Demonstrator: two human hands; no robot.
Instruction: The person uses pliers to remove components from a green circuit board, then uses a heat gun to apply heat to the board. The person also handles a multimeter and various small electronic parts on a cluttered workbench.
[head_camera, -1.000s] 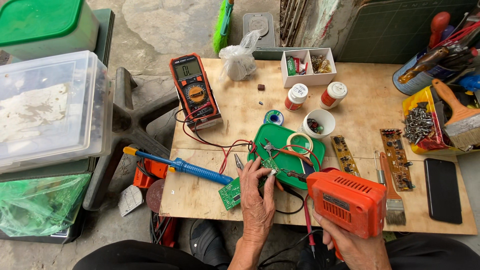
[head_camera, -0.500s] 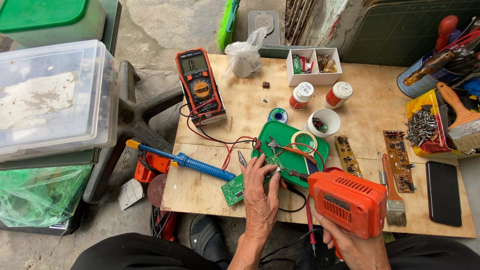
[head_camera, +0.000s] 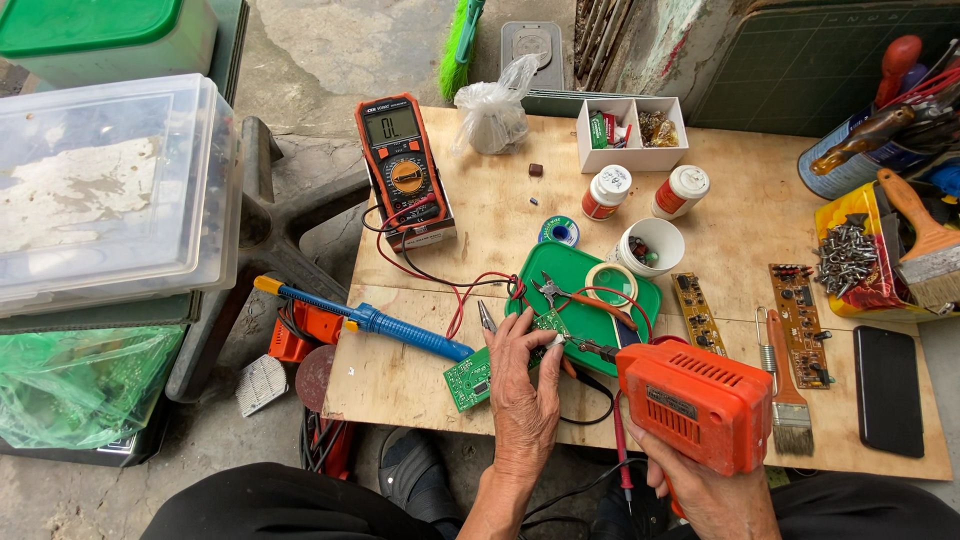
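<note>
Head view shows the left hand (head_camera: 524, 392) pressing flat on the green circuit board (head_camera: 487, 362) at the desk (head_camera: 720, 250) front, its long axis slanting up-right toward the orange soldering gun (head_camera: 695, 400) clamped in the right hand (head_camera: 712, 495).

Your left hand (head_camera: 524, 395) and right hand (head_camera: 708, 495) are both bare, no gloves, no rings, no watch that I can spot, and the forearms coming up from the bottom edge have no sleeves on them either. The left one looks pretty lean, with knuckles and tendons standing out and short plain nails. Down below you've got dark, nearly black trousers (head_camera: 270, 505) over both knees, and there's a dark shoe (head_camera: 412, 470) showing between them under the table edge.
</note>
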